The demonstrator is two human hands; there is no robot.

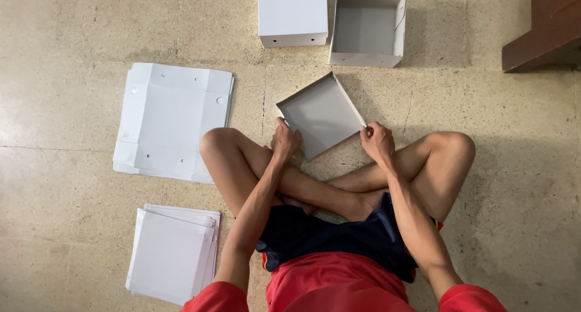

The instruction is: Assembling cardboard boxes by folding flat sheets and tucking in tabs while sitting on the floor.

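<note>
I sit cross-legged on a stone floor. A shallow grey cardboard tray (319, 112), partly folded with raised side walls, lies on the floor just beyond my shins. My left hand (284, 139) grips its near left corner. My right hand (376, 141) pinches its near right corner between the fingers. Both hands hold the same tray.
A stack of flat white cardboard blanks (172, 121) lies to the left, and a second stack of smaller flat sheets (172, 254) near my left hip. Beyond stand a closed white box (293, 14) and an open grey box (368, 26). A brown wooden piece (544, 27) is top right.
</note>
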